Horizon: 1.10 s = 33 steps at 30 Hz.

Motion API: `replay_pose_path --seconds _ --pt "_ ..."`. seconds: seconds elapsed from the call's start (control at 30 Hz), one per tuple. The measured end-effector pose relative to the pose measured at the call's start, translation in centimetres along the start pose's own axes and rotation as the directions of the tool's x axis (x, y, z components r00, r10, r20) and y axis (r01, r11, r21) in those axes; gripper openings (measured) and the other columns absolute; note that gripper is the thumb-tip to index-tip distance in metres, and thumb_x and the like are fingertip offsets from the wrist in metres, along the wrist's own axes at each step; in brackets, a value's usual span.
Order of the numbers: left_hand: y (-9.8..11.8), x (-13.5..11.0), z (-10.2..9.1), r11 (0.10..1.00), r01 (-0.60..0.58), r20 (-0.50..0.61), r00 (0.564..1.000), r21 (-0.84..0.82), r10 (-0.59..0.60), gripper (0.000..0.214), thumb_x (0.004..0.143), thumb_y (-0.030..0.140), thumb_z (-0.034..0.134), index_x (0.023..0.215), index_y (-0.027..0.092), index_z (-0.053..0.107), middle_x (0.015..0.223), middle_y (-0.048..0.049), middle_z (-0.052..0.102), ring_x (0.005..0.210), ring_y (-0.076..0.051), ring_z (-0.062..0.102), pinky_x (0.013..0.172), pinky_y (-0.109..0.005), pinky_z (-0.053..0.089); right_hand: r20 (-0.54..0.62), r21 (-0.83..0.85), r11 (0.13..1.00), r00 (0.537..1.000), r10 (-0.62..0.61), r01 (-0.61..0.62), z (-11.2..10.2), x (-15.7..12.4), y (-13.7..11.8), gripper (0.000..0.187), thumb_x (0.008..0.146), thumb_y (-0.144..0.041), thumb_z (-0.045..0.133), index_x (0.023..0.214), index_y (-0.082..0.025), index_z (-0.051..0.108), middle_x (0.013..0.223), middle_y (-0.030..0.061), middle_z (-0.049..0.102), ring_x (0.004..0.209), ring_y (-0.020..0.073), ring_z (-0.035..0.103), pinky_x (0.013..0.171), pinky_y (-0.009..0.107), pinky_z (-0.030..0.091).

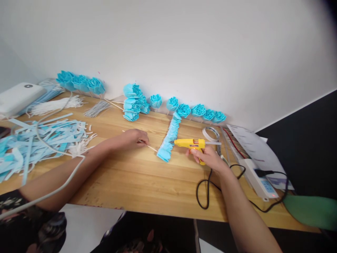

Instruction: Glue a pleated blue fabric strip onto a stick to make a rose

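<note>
My left hand (133, 137) pinches a thin wooden stick (152, 148) that lies on the wooden table (137, 182). The stick's far end meets the lower end of a long strip of folded blue petals (170, 137). My right hand (207, 157) grips the handle of a yellow glue gun (190, 143). Its nozzle points left at the blue strip. A black cord (204, 193) runs from the gun across the table.
Finished blue paper flowers (200, 110) line the wall, with more at the back left (80, 82). A heap of blue paper strips (39, 138) covers the left side. A tape roll (211, 133), a white power strip (259, 181), papers (254, 144) and a white box (18, 98) lie around.
</note>
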<state>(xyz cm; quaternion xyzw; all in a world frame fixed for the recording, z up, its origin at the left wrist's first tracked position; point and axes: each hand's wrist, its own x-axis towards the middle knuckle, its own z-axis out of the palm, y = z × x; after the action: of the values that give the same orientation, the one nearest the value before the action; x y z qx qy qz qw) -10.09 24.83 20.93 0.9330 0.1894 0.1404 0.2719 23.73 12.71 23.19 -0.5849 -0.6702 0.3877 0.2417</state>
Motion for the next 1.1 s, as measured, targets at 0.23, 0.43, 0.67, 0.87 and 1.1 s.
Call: replay_pose_path --seconds 0.23,0.43,0.67,0.87,1.1 --pt "0.16 0.01 -0.1 1.0 0.014 -0.001 1.0 -0.009 -0.014 0.019 0.091 0.015 0.054 0.09 0.014 0.074 0.091 -0.0068 0.07 0.082 -0.015 0.064 0.074 -0.022 0.045 0.02 -0.044 0.999 1.0 0.01 -0.009 0.36 0.09 -0.12 0.051 0.088 -0.059 0.051 0.088 -0.014 0.073 0.052 -0.0007 0.051 0.05 0.0123 0.045 0.05 0.025 0.034" --pt "0.48 0.07 -0.35 1.0 0.016 0.02 1.0 -0.004 -0.016 0.021 0.092 0.015 0.053 0.091 0.014 0.074 0.092 -0.0071 0.07 0.083 -0.014 0.064 0.075 -0.021 0.043 0.0 -0.053 0.998 1.0 0.027 -0.027 0.05 0.01 0.03 0.051 0.088 -0.059 0.05 0.09 -0.014 0.073 0.053 -0.0003 0.052 0.051 0.0129 0.046 0.051 0.026 0.034" --pt "0.66 0.12 -0.33 0.999 0.035 0.018 0.999 -0.005 -0.035 0.021 0.091 0.014 0.053 0.09 0.013 0.074 0.09 -0.0066 0.07 0.082 -0.014 0.064 0.074 -0.02 0.042 0.004 -0.021 1.0 1.0 0.003 -0.003 0.0 -0.1 0.05 0.051 0.089 -0.059 0.05 0.09 -0.013 0.073 0.052 -0.0007 0.051 0.049 0.0123 0.044 0.05 0.026 0.034" --pt "0.35 0.03 -0.25 1.0 0.025 0.016 1.0 -0.006 -0.025 0.02 0.091 0.015 0.054 0.092 0.015 0.074 0.093 -0.0065 0.071 0.084 -0.014 0.064 0.075 -0.021 0.044 0.027 -0.09 0.995 0.999 0.046 -0.043 0.54 0.24 0.04 0.049 0.088 -0.058 0.051 0.088 -0.015 0.074 0.052 -0.0009 0.051 0.051 0.0131 0.047 0.052 0.025 0.035" --pt "0.84 0.02 -0.44 1.0 0.021 0.022 1.0 -0.001 -0.021 0.023 0.094 0.017 0.051 0.093 0.014 0.074 0.093 -0.0071 0.07 0.085 -0.015 0.062 0.076 -0.021 0.043 0.025 -0.08 0.996 0.999 0.027 -0.025 0.47 0.14 -0.27 0.049 0.088 -0.058 0.051 0.089 -0.015 0.074 0.053 -0.0009 0.052 0.051 0.0135 0.048 0.052 0.026 0.036"
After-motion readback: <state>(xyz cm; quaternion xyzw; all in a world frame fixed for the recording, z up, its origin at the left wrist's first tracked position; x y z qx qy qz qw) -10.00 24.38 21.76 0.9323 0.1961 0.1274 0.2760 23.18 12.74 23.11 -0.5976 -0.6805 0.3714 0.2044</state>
